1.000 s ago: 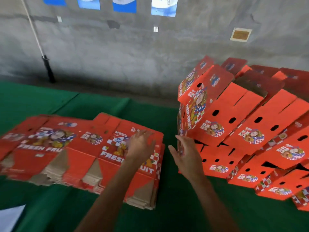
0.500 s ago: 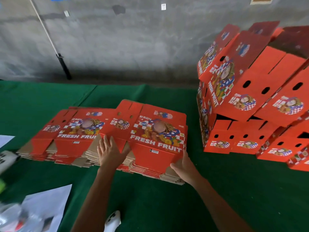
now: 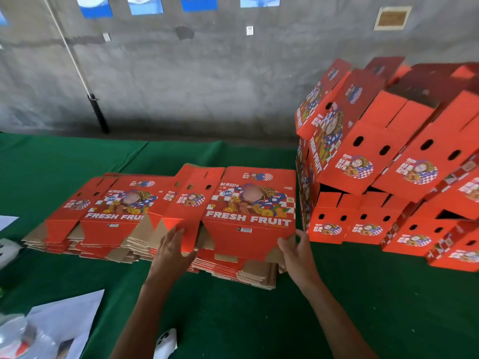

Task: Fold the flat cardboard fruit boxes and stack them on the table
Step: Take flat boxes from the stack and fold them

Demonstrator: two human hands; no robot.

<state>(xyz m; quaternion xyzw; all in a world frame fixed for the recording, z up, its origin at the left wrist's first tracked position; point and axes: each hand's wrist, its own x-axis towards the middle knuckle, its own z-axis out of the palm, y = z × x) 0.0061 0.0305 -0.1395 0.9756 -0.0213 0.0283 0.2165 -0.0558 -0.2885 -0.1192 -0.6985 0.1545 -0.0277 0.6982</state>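
a pile of flat boxes [image 3: 160, 224] is spread on the green table [image 3: 233, 320], red and printed with "fresh fruit". the top flat box [image 3: 248, 211] is lifted at its near edge, so that this edge stands clear of the sheets beneath it. the left hand [image 3: 172, 251] is laid on the near flap of that box, towards its left side; the fingers are stretched nearly straight and pressed flat on the cardboard, and whether the thumb is hooked under the edge cannot be told. the right hand [image 3: 294, 251] is set at the near right corner of the same box, with the fingers curled round the brown flap and the thumb raised beside the edge, so the corner is held.

to the right of the pile, just beside it, a heap of folded boxes [image 3: 388, 177] is stacked on the table, several rows high and leaning at a tilt, with round holes shown in their sides.

at the near left edge a sheet of white paper [image 3: 77, 314] is seen, with a clear plastic bottle [image 3: 23, 338] lying on it. a white phone [image 3: 166, 343] is seen near the bottom edge, between the forearms. behind the table a grey concrete wall [image 3: 207, 79] is seen.
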